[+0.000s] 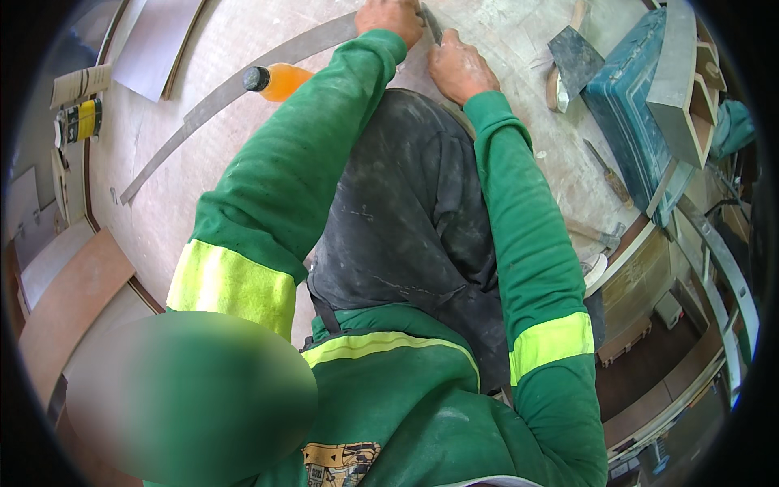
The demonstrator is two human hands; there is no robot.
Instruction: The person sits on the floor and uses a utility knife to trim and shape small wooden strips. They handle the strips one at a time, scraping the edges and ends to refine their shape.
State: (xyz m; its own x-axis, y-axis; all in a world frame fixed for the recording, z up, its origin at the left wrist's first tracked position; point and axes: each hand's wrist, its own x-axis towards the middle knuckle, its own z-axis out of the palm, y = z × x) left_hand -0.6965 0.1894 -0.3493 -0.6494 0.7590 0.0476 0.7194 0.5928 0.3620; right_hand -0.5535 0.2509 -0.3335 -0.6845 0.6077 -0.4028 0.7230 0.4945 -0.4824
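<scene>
My left hand (391, 20), at the top edge, closes over the upper end of a long grey strip (219, 93), a straightedge by its look. The strip runs down and left across a pale, dusty board (235, 138). Just to the right, my right hand (464, 66) grips a slim dark tool (432, 24), whose kind I cannot make out. The tool's tip points up toward my left hand. An orange bottle (284, 81) with a black cap is next to the strip, partly behind my left forearm.
At right are a dark flat scraper (574, 58), a teal case (625, 97), a wooden-handled pointed tool (608, 172), a hammer (596, 234) and a grey box (686, 97). Panels (77, 304) and a yellow-labelled container (83, 122) stand at left. My dark-trousered leg covers the middle.
</scene>
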